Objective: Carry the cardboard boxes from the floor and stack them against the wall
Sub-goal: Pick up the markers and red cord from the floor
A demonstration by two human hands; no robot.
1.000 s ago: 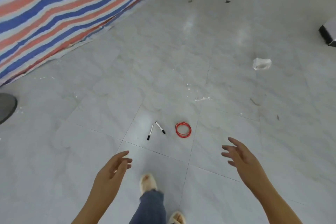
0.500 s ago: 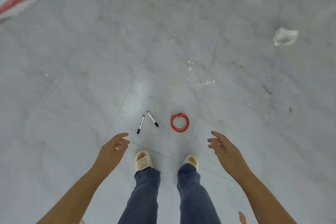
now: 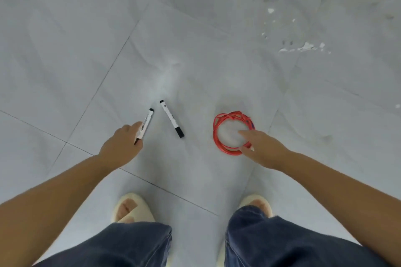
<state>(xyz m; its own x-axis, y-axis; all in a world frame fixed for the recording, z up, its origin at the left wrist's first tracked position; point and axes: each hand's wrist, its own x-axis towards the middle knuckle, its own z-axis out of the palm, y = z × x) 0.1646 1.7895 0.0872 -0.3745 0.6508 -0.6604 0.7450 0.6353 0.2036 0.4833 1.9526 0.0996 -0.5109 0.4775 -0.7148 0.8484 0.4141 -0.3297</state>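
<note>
No cardboard box is in view. I am bent low over the grey tiled floor (image 3: pixel 65 54). My left hand (image 3: pixel 121 144) pinches the lower end of a white marker with black caps (image 3: pixel 147 120), which still lies on the floor. A second marker like it (image 3: pixel 171 118) lies just to the right, untouched. My right hand (image 3: pixel 262 147) reaches into a red coil of cord (image 3: pixel 219 128); its forefinger lies inside the ring and its thumb sits on the near rim, with the coil's right side between them.
My two feet in cream slippers (image 3: pixel 132 208) (image 3: pixel 256 204) and dark jeans (image 3: pixel 282 243) fill the bottom of the view. White flecks of debris (image 3: pixel 303 46) lie on the tiles at the upper right.
I have bent down, so the floor is much closer. Both hands dropped from the air: the left onto the left marker, the right onto the red coil. The striped tarp left the view.
</note>
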